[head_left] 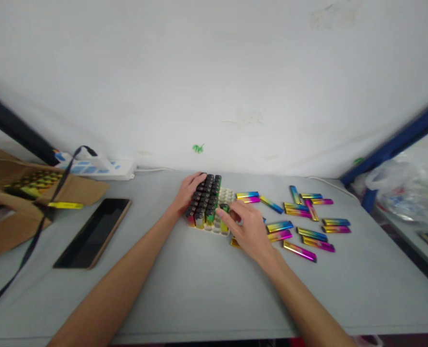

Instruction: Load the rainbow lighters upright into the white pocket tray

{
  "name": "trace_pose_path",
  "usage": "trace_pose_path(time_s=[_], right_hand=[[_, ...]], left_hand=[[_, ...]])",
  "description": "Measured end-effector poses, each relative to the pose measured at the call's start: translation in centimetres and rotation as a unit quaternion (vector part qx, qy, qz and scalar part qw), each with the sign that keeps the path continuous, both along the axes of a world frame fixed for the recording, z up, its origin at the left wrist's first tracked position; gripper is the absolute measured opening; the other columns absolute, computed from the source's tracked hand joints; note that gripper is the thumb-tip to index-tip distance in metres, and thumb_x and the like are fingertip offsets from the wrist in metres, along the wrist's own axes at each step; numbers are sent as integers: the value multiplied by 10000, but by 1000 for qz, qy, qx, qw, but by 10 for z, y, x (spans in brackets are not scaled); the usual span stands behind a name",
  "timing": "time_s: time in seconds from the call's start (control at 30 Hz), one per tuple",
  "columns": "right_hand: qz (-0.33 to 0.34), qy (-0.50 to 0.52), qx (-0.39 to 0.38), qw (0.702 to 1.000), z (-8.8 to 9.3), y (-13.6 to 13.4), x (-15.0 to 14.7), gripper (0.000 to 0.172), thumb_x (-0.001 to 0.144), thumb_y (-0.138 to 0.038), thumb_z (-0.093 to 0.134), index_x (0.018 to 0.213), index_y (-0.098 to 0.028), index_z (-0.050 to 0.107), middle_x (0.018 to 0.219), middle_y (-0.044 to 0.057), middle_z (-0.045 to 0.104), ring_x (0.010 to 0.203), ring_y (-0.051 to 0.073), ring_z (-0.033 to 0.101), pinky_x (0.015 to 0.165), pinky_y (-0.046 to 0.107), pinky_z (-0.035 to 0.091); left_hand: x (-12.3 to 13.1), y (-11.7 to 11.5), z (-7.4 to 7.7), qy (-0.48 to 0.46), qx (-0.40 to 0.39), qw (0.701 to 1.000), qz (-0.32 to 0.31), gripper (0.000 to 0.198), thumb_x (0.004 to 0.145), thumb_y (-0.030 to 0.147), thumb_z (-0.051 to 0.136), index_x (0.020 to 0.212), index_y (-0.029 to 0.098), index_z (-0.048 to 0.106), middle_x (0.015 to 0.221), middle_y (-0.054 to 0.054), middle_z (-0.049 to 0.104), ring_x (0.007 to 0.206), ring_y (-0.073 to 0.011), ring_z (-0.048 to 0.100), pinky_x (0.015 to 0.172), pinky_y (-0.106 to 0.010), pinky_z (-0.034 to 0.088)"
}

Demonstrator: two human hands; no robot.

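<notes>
Several lighters point(206, 195) with black tops stand upright in close rows in a pale tray point(208, 229) with round cells. Along the tray's left side, my left hand point(189, 191) rests against the rows, its fingers curled over the far left corner; part of its grip is hidden. My right hand point(248, 226) is closed, thumb and fingers pinching a yellow-green lighter point(224, 222) upright at the tray's near right. To the right, shiny metallic lighters point(300, 251) in blue, yellow and magenta lie scattered on the grey table point(207, 289).
At the left lie a dark phone point(93, 233) and an open cardboard box point(69, 190) holding more lighters. A white power strip point(118, 168) sits by the wall, and a black strap point(36, 233) crosses the left side. Plastic bags point(398, 185) are beyond the blue post point(391, 144).
</notes>
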State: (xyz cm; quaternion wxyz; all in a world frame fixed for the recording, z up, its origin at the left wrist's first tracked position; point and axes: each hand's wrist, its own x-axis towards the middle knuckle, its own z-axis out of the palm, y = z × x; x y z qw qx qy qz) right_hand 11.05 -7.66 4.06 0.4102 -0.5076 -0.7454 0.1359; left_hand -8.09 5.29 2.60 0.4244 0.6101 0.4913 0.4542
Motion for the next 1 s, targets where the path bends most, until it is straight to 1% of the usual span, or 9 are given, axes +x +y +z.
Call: trace_pose_path(time_s=[0.07, 0.13, 0.3, 0.4, 0.53, 0.7, 0.8, 0.9, 1.0], right_hand=[[20, 14, -27, 999, -2, -1, -3, 483, 1085, -544, 544, 711, -242, 504, 661, -17, 564, 624, 165, 511, 644, 300, 383], [40, 27, -41, 998, -4, -2, -7, 485, 1086, -545, 546, 712, -242, 496, 649, -20, 582, 599, 156, 519, 618, 290, 371], [57, -7, -54, 997, -12, 0, -9, 479, 1096, -575, 503, 758, -239, 546, 709, 19, 677, 620, 177, 584, 626, 299, 392], [53, -51, -33, 997, -12, 0, -5, 495, 1111, -580, 456, 776, -234, 569, 732, 35, 682, 635, 182, 587, 627, 305, 388], [74, -80, -25, 994, -12, -1, -4, 464, 1100, -555, 511, 790, -222, 602, 765, 29, 693, 653, 165, 588, 645, 287, 412], [29, -103, -4, 994, -19, -5, -15, 408, 1090, -493, 570, 805, -210, 642, 771, 44, 719, 688, 179, 635, 683, 291, 449], [3, -169, 16, 985, -15, -8, -24, 418, 1075, -510, 584, 819, -194, 680, 789, 78, 738, 759, 217, 691, 749, 323, 473], [-7, -230, 18, 973, -3, -8, -28, 425, 1073, -521, 571, 858, -183, 713, 805, 88, 755, 815, 230, 725, 810, 339, 487], [20, -258, -2, 966, 6, -5, -25, 422, 1081, -512, 555, 909, -169, 730, 847, 94, 773, 852, 225, 740, 816, 326, 497]], left_hand=[[0, 1, -2, -6, 5, 1000, 3, 397, 823, 616, 623, 774, 224, 657, 891, -44, 717, 973, -264, 638, 891, -344, 515], [0, 1, -3, -12, 10, 1000, 4, 396, 816, 618, 633, 786, 225, 666, 905, -50, 723, 987, -271, 638, 895, -345, 511], [-1, 1, -3, -25, 17, 999, -12, 388, 841, 602, 642, 751, 224, 642, 833, -30, 686, 904, -248, 616, 851, -330, 503], [0, 1, -3, -38, 21, 999, -31, 379, 857, 577, 649, 732, 221, 608, 777, -3, 638, 826, -214, 584, 813, -308, 484], [0, 2, -3, -50, 19, 998, -43, 383, 850, 572, 658, 715, 223, 581, 743, 12, 602, 776, -198, 556, 758, -295, 475], [0, 2, -3, -44, 18, 998, -34, 402, 840, 595, 666, 703, 230, 568, 739, 9, 602, 788, -211, 563, 784, -305, 497], [-1, 1, -2, -39, 16, 999, -27, 423, 825, 632, 678, 718, 233, 587, 754, -7, 628, 816, -235, 583, 807, -333, 517], [0, 1, 1, -36, 17, 999, -18, 433, 791, 662, 697, 753, 236, 634, 800, -33, 677, 899, -276, 607, 871, -372, 532], [1, 1, 6, -18, 12, 1000, -2, 406, 746, 655, 691, 747, 254, 632, 813, -38, 680, 954, -296, 617, 880, -373, 530]])
